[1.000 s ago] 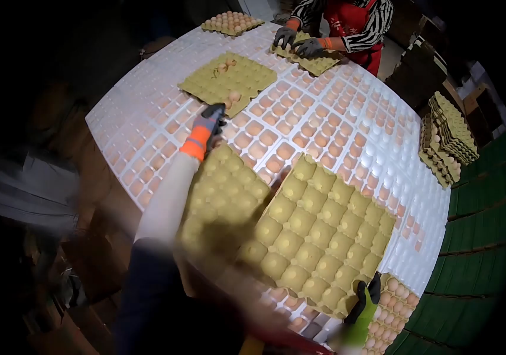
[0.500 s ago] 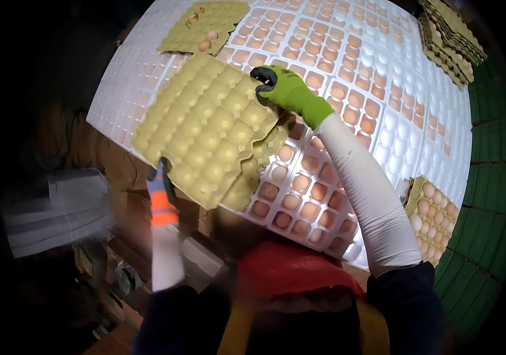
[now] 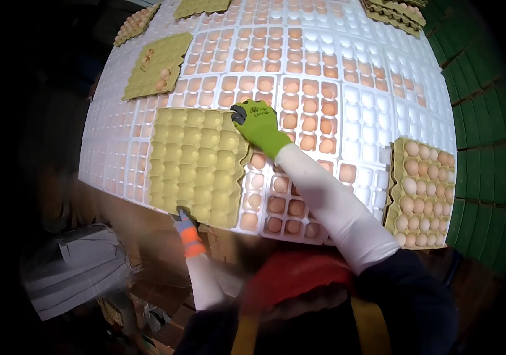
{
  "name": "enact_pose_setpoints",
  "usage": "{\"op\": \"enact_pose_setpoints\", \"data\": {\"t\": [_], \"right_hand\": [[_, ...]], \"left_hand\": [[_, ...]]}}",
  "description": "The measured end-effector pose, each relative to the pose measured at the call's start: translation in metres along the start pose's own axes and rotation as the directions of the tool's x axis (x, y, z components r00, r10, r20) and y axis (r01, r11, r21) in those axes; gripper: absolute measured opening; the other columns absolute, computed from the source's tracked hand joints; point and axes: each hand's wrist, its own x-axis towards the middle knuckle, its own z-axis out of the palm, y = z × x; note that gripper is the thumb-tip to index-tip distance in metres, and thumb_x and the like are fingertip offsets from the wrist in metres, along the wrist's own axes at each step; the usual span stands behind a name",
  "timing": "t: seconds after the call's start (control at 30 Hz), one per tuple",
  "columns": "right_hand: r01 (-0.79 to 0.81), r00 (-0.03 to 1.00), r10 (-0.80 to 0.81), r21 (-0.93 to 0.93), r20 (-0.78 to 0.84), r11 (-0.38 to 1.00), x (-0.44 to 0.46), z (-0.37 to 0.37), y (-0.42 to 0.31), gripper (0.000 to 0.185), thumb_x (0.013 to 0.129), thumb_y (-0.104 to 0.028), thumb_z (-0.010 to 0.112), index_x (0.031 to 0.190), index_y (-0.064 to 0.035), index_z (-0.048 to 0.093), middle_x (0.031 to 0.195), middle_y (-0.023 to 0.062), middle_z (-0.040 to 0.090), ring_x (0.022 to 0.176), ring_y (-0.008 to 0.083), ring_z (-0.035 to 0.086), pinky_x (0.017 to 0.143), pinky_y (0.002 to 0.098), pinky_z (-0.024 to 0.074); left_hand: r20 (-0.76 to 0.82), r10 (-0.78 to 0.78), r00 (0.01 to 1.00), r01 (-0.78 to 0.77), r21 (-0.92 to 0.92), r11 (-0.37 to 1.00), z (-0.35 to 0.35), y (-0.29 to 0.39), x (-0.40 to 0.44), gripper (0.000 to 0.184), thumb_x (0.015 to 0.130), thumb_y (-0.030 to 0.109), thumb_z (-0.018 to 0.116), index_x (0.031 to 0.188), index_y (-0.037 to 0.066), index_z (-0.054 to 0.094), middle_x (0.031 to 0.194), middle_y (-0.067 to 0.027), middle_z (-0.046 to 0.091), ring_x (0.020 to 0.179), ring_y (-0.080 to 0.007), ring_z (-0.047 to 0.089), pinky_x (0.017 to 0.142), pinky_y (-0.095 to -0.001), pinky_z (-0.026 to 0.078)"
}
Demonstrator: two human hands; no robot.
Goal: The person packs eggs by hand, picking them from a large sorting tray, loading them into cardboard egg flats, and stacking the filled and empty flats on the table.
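Observation:
An empty yellowish pulp egg tray lies roughly flat over the white plastic trays at the near left. My right hand, in a green glove with dark fingertips, is closed on its far right corner. At the near edge, my left hand, in a grey and orange glove, grips the same tray with the thumb on top; its other fingers are hidden below. Just right of it, brown eggs sit in the cells of a white plastic tray.
A pulp tray full of eggs stands at the right edge. Another pulp tray at the far left carries a few eggs. Stacked pulp trays are at the back right. Green slats run along the right side.
The pulp tray has gone from tilted, with another tray showing beneath, to nearly flat and square with the table. Both hands moved with it and keep their hold. The view has shifted.

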Motion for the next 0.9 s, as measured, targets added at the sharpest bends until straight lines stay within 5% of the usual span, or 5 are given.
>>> {"op": "enact_pose_setpoints", "data": {"t": [0.27,0.43,0.63,0.77,0.9], "right_hand": [[-0.246,0.969,0.229,0.330,0.090,0.911,-0.053,-0.072,-0.001,0.056,0.093,-0.048,0.051,0.139,-0.0149,0.049,0.126,0.0160,0.057,0.113,0.0351,0.056,0.098,0.0484,0.0422],[0.059,0.983,0.061,0.618,-0.172,0.784,-0.191,-0.188,0.019,0.040,0.085,-0.014,0.071,0.124,-0.0108,0.062,0.099,0.0114,0.065,0.086,0.0294,0.065,0.072,0.0370,0.0526],[-0.602,0.619,0.785,0.657,0.025,0.454,-0.371,-0.362,0.136,0.027,0.088,-0.009,0.061,0.115,-0.0062,0.066,0.102,0.0032,0.069,0.085,0.0139,0.064,0.071,0.0278,0.0538],[-0.082,0.960,0.133,-0.208,0.247,0.975,-0.391,-0.372,0.140,0.021,0.079,-0.023,0.068,0.099,-0.0159,0.069,0.091,0.0033,0.063,0.083,0.0251,0.060,0.074,0.0412,0.0465],[0.060,0.964,-0.024,-0.128,0.266,0.990,-0.405,-0.342,0.149,0.029,0.067,-0.023,0.074,0.093,-0.0123,0.065,0.092,0.0047,0.061,0.081,0.0286,0.057,0.072,0.0429,0.0435]], "left_hand": [[0.834,0.163,0.527,0.258,-0.340,0.904,-0.002,-0.008,0.038,0.059,0.100,0.042,0.043,0.147,0.006,0.038,0.146,-0.0146,0.046,0.129,-0.0361,0.048,0.107,-0.0517,0.041],[-0.110,-0.013,0.994,0.018,0.048,0.999,-0.001,0.034,0.000,0.055,0.089,0.037,0.071,0.129,0.002,0.056,0.120,-0.0135,0.064,0.100,-0.0278,0.064,0.088,-0.0380,0.054],[0.794,0.215,0.568,-0.264,-0.071,0.962,0.106,0.085,-0.275,0.050,0.089,0.007,0.061,0.137,-0.002,0.050,0.130,-0.0139,0.059,0.112,-0.0226,0.059,0.090,-0.0325,0.052],[0.798,0.487,-0.355,-0.782,-0.539,0.312,0.139,0.086,-0.447,0.043,0.078,0.019,0.072,0.120,0.015,0.066,0.115,-0.0086,0.064,0.096,-0.0280,0.064,0.083,-0.0394,0.053],[0.808,0.488,-0.332,-0.924,-0.383,0.006,0.142,0.065,-0.492,0.043,0.071,0.024,0.077,0.111,0.013,0.067,0.106,-0.0099,0.064,0.084,-0.0318,0.062,0.074,-0.0412,0.052]]}}
